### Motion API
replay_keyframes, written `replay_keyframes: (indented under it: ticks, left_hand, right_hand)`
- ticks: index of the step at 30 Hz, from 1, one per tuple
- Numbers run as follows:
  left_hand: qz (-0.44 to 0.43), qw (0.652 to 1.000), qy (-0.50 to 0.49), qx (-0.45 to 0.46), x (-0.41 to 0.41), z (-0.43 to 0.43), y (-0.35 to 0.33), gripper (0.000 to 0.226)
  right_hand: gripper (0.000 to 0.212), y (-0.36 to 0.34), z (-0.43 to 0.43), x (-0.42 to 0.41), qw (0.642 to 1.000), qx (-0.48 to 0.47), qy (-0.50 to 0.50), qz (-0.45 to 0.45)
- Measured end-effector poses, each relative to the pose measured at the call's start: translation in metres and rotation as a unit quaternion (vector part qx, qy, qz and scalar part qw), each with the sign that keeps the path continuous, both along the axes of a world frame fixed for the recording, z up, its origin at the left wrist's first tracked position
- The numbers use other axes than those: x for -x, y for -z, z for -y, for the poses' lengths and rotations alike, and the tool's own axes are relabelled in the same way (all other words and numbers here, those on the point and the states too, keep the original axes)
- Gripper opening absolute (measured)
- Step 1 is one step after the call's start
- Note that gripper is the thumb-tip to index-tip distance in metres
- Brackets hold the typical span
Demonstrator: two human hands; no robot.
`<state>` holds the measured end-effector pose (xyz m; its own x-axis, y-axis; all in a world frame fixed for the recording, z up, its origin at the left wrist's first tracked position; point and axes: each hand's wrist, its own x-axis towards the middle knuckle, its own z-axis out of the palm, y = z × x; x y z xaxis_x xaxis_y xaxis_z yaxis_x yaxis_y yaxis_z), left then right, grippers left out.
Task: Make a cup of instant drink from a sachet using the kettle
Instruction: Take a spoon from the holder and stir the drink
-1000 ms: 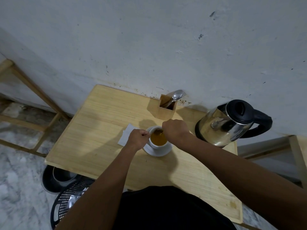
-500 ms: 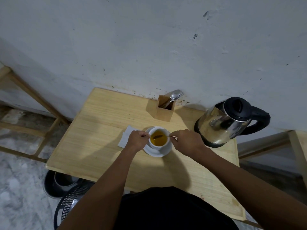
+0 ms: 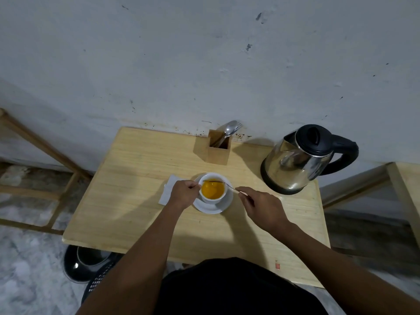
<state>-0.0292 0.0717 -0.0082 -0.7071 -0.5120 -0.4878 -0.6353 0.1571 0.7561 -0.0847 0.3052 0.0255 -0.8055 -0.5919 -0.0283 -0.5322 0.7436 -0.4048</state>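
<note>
Wooden table (image 3: 127, 201) against a grey wall. Mid-frame, left hand (image 3: 184, 193) fingers wrap the cup (image 3: 213, 189); right hand (image 3: 261, 206) fingers pinch the spoon (image 3: 223, 183). Stirring step, nearly done; next, lift the spoon out. Kettle (image 3: 300, 159) at right.

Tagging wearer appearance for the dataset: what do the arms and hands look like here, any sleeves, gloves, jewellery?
Both forearms are bare up to the frame edge, no sleeves visible. The left hand and right hand have no gloves; no rings, watch or bracelets are visible. The only clothing in view is a black garment on the torso at the bottom of the frame.
</note>
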Motion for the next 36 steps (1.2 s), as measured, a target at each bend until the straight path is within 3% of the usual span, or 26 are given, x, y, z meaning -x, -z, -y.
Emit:
replay_keyframes:
  ticks: [15,36]
  left_hand:
    - [0.006,1.000,0.000,0.005,0.001,0.002,0.003,0.027]
    - [0.012,1.000,0.010,0.016,0.003,0.000,0.001,0.023]
  right_hand:
    - [0.029,0.007,0.002,-0.015,0.991,0.053,0.108,0.061]
    - [0.029,0.009,0.004,-0.022,0.987,0.045,0.152,0.038]
